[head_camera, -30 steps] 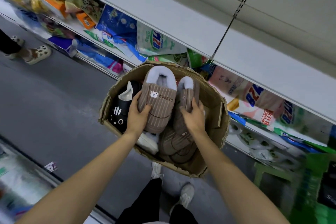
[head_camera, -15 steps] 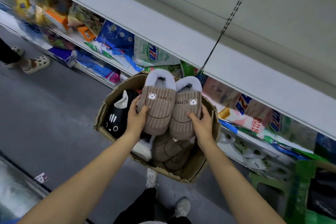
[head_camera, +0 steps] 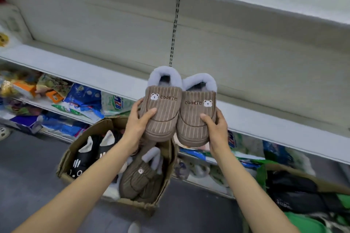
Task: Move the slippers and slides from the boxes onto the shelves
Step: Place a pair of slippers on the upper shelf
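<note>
A: Where is the pair right now?

B: Up in the air, side by side and touching, just in front of the bare shelf (head_camera: 121, 83) and above the cardboard box (head_camera: 166, 181). The left hand (head_camera: 139, 125) grasps the left slipper (head_camera: 162, 113) by its toe end, thumb on top. The right hand (head_camera: 216, 128) grasps the right slipper (head_camera: 197, 119) the same way.

A: How would you expect them to handle?

B: Light and soft, I'd say. Ribbed brown cloth with a fluffy collar, so the uppers should squash under the thumb. The sole edge looks firmer, so a hold across the toe with fingers under the sole seems safest. Nothing fragile, and the cloth shouldn't slip.

A: What can't you make out?

B: The fingers under the soles are hidden. The box still holds more brown slippers (head_camera: 140, 181) and some black ones (head_camera: 89, 157), but how many is unclear, as they are heaped. The bags (head_camera: 85, 98) on the lower shelf are blurred, and the dark things at the far right are cut off.
</note>
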